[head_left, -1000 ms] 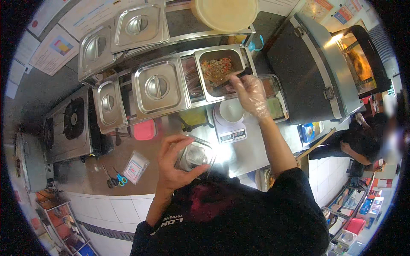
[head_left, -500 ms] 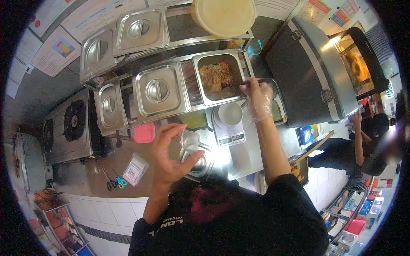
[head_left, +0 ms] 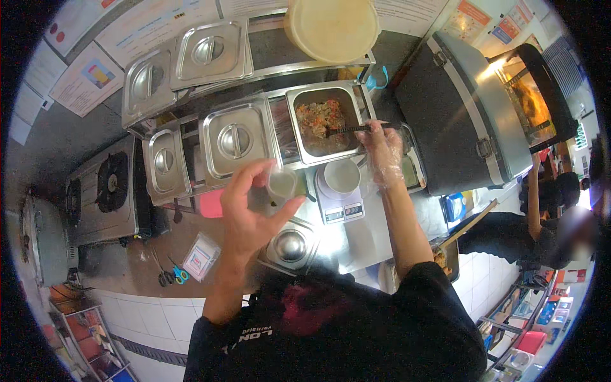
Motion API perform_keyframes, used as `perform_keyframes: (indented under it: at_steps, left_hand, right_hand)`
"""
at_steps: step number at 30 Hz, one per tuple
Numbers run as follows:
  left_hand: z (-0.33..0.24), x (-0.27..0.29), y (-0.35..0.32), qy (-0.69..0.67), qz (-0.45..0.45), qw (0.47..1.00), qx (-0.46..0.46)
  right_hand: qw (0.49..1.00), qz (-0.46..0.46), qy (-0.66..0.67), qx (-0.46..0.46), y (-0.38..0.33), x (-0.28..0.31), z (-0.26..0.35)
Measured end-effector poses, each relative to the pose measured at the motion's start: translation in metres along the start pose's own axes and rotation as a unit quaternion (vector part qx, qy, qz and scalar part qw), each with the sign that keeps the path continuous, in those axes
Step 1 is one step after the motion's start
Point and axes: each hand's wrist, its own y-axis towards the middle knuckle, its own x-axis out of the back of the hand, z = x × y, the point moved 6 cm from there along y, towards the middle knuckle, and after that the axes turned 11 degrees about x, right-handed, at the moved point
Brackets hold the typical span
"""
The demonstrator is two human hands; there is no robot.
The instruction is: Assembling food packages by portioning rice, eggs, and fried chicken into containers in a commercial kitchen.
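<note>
My left hand (head_left: 248,210) is bare and grips a small clear plastic cup (head_left: 282,183) between thumb and fingers, over the counter left of the scale. A clear plastic glove covers my right hand (head_left: 384,149), closed on the handle of a black spoon (head_left: 347,129). The spoon's far end sits in chopped, reddish-brown food (head_left: 321,118) inside an open steel pan (head_left: 324,155). Just below that pan, a white bowl (head_left: 342,176) rests on a kitchen scale (head_left: 344,212).
Lidded steel pans (head_left: 234,140) stand left of the open one. A steel lid (head_left: 291,245) lies near my body. Scissors (head_left: 175,274) and a gas stove (head_left: 109,184) are at the left. A large dark box (head_left: 449,114) stands right; another person (head_left: 534,216) works beyond it.
My left hand has shifted slightly up with the cup, which is now turned so its round opening shows. The spoon's end has moved up and left through the food.
</note>
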Motion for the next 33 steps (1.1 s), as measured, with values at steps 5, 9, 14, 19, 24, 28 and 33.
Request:
perform_keyframes:
  at_steps: [5, 9, 14, 19, 24, 28, 33]
  left_hand:
    - [-0.011, -0.008, 0.048, 0.079, 0.017, 0.997, -0.007]
    - [-0.006, -0.025, 0.086, 0.110, 0.043, 0.992, -0.048]
    - [-0.006, -0.049, 0.121, 0.127, 0.054, 0.986, -0.097]
    - [-0.013, -0.069, 0.141, 0.108, 0.083, 0.983, -0.120]
    - [-0.015, -0.081, 0.144, 0.120, 0.125, 0.976, -0.129]
    - [-0.011, -0.090, 0.137, 0.125, 0.143, 0.969, -0.157]
    - [-0.008, -0.097, 0.134, 0.130, 0.149, 0.965, -0.174]
  right_hand:
    - [0.999, 0.037, 0.014, 0.019, 0.020, 0.000, 0.041]
    - [0.996, 0.061, 0.043, 0.039, 0.043, -0.012, 0.093]
    - [0.988, 0.130, 0.063, 0.049, 0.061, -0.032, 0.138]
    - [0.982, 0.188, 0.012, -0.001, 0.065, -0.048, 0.133]
    - [0.970, 0.209, -0.116, 0.040, 0.067, -0.061, 0.139]
    - [0.844, 0.327, -0.404, 0.137, 0.063, -0.103, 0.166]
    - [0.728, 0.390, -0.444, 0.348, 0.037, -0.155, 0.166]
